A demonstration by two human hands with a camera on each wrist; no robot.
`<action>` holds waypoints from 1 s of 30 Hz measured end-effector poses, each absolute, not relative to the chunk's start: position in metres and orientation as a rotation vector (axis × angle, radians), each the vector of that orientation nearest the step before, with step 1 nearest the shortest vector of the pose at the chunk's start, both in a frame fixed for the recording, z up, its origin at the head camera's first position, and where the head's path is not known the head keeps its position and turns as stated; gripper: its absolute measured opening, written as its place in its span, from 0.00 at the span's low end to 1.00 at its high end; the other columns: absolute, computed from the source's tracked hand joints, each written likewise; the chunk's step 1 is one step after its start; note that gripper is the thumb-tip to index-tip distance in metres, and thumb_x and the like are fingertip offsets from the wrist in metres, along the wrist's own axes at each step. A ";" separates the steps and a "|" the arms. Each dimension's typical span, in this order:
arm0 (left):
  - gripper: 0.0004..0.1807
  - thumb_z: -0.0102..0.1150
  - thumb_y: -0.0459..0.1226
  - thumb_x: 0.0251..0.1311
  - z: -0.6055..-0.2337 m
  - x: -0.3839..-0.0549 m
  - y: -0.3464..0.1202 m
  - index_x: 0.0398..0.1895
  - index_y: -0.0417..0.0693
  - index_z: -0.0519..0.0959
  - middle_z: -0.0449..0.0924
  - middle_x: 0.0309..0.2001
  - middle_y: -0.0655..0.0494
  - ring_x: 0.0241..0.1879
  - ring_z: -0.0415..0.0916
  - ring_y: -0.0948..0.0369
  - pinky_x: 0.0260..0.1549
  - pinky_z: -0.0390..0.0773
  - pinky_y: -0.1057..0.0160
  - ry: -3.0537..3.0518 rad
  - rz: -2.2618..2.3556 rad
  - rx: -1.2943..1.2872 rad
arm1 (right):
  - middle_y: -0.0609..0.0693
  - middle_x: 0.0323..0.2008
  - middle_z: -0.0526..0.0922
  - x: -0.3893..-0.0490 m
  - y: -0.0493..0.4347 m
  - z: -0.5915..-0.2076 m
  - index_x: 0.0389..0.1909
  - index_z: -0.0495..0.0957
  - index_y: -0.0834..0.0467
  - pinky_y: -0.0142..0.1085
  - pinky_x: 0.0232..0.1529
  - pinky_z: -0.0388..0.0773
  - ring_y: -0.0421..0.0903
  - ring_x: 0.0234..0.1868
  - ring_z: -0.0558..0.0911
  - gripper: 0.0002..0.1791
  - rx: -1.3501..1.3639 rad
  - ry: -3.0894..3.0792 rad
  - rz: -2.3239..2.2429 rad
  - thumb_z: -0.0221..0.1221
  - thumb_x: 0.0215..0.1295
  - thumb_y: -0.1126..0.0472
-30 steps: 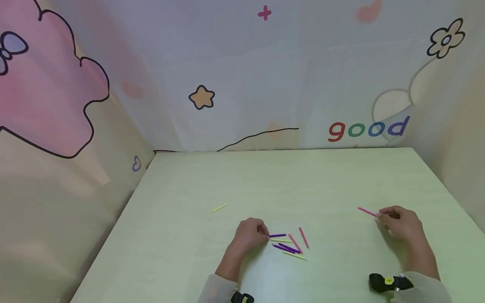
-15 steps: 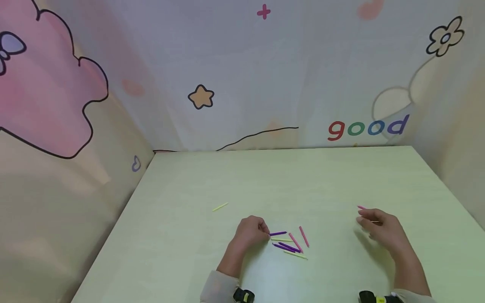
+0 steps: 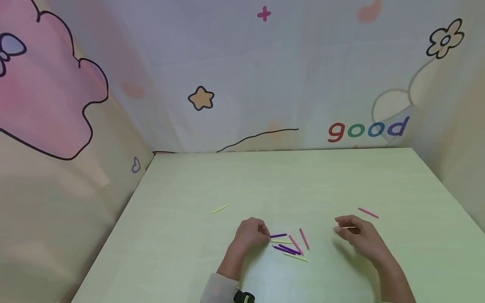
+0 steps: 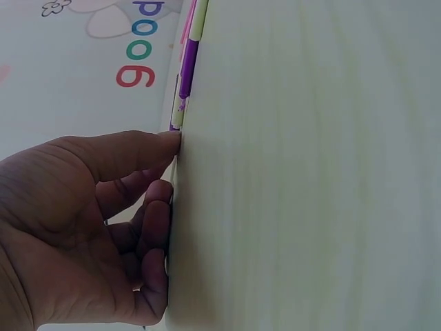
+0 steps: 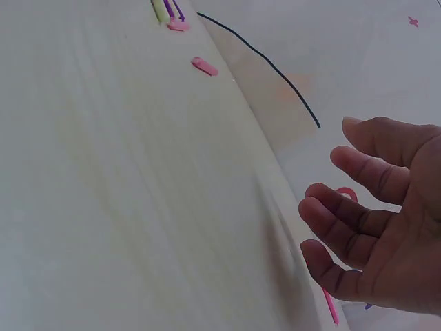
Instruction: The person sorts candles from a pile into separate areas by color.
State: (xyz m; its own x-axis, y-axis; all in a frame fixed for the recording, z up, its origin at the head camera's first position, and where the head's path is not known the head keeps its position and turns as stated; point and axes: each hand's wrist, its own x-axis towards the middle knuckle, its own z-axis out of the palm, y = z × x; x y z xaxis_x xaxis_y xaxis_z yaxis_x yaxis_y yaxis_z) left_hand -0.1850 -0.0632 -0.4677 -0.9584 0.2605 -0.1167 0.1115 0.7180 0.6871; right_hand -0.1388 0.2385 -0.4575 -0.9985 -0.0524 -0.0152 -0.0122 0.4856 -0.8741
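Note:
My left hand (image 3: pixel 250 232) rests low over the table, thumb and forefinger pinching the left end of a thin purple stick (image 3: pixel 279 235). Close beside it lies a loose cluster: a yellow-green stick (image 3: pixel 281 242), two more purple sticks (image 3: pixel 289 249), another yellow-green stick (image 3: pixel 296 257) and two pink sticks (image 3: pixel 304 239). My right hand (image 3: pixel 360 236) hovers over the table right of the cluster, fingers relaxed and apart, holding nothing; the right wrist view shows the bare hand (image 5: pixel 379 221). Behind it, a single pink stick (image 3: pixel 368 213) lies on the table.
A lone yellow-green stick (image 3: pixel 219 208) lies farther back on the left. The pale table (image 3: pixel 182 181) meets a printed backdrop (image 3: pixel 242 84) at its rear edge, with more printed cloth along both sides.
My right hand has let go of the single pink stick, leaving it on the table, and has moved left toward the cluster. The left hand has stayed in place.

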 end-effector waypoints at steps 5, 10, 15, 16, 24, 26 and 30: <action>0.05 0.68 0.31 0.43 -0.466 -0.187 -0.065 0.19 0.48 0.80 0.73 0.19 0.63 0.25 0.67 0.63 0.27 0.67 0.65 2.736 1.075 0.310 | 0.56 0.47 0.76 -0.137 0.224 -0.457 0.53 0.73 0.63 0.42 0.41 0.72 0.51 0.46 0.76 0.23 -0.119 2.644 -1.542 0.58 0.63 0.51; 0.05 0.68 0.31 0.42 -0.467 -0.186 -0.065 0.19 0.48 0.80 0.72 0.18 0.64 0.24 0.67 0.64 0.25 0.67 0.66 2.735 1.050 0.318 | 0.54 0.45 0.77 -0.132 0.216 -0.459 0.52 0.74 0.62 0.41 0.40 0.72 0.50 0.45 0.76 0.22 -0.120 2.636 -1.522 0.59 0.63 0.51; 0.05 0.67 0.30 0.42 -0.467 -0.184 -0.065 0.19 0.47 0.80 0.71 0.17 0.63 0.22 0.66 0.65 0.24 0.66 0.66 2.730 1.050 0.280 | 0.53 0.44 0.78 -0.128 0.209 -0.462 0.51 0.74 0.61 0.40 0.39 0.72 0.49 0.43 0.76 0.22 -0.105 2.611 -1.529 0.60 0.62 0.52; 0.05 0.67 0.30 0.42 -0.466 -0.184 -0.065 0.19 0.47 0.80 0.71 0.17 0.63 0.22 0.66 0.65 0.23 0.66 0.66 2.732 1.050 0.282 | 0.53 0.44 0.78 -0.127 0.207 -0.463 0.51 0.75 0.61 0.40 0.39 0.73 0.49 0.43 0.76 0.22 -0.105 2.602 -1.527 0.60 0.62 0.52; 0.04 0.67 0.31 0.43 -0.466 -0.183 -0.066 0.19 0.47 0.80 0.71 0.18 0.63 0.23 0.66 0.64 0.25 0.66 0.66 2.742 1.050 0.286 | 0.52 0.45 0.77 -0.123 0.199 -0.465 0.51 0.75 0.61 0.39 0.41 0.73 0.47 0.43 0.76 0.21 -0.166 2.537 -1.520 0.63 0.59 0.54; 0.04 0.67 0.31 0.42 -0.467 -0.183 -0.066 0.19 0.47 0.80 0.71 0.18 0.63 0.23 0.66 0.64 0.25 0.66 0.65 2.741 1.054 0.290 | 0.52 0.45 0.77 -0.121 0.198 -0.466 0.51 0.75 0.61 0.37 0.41 0.73 0.47 0.42 0.76 0.21 -0.184 2.535 -1.525 0.63 0.59 0.55; 0.05 0.67 0.31 0.42 -0.466 -0.183 -0.066 0.19 0.47 0.80 0.71 0.17 0.63 0.23 0.66 0.64 0.25 0.66 0.66 2.740 1.055 0.291 | 0.51 0.44 0.78 -0.120 0.195 -0.467 0.49 0.76 0.62 0.35 0.41 0.73 0.46 0.41 0.77 0.20 -0.245 2.556 -1.536 0.63 0.58 0.57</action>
State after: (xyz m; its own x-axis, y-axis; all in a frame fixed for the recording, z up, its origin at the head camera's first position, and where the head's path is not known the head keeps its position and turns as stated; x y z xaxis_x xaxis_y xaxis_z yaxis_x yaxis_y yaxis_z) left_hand -0.1826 -0.0656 -0.4662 -0.9626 0.2492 -0.1064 0.1136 0.7275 0.6766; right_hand -0.1203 0.1954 -0.4672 -0.9754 -0.2159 -0.0443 -0.0623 0.4627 -0.8843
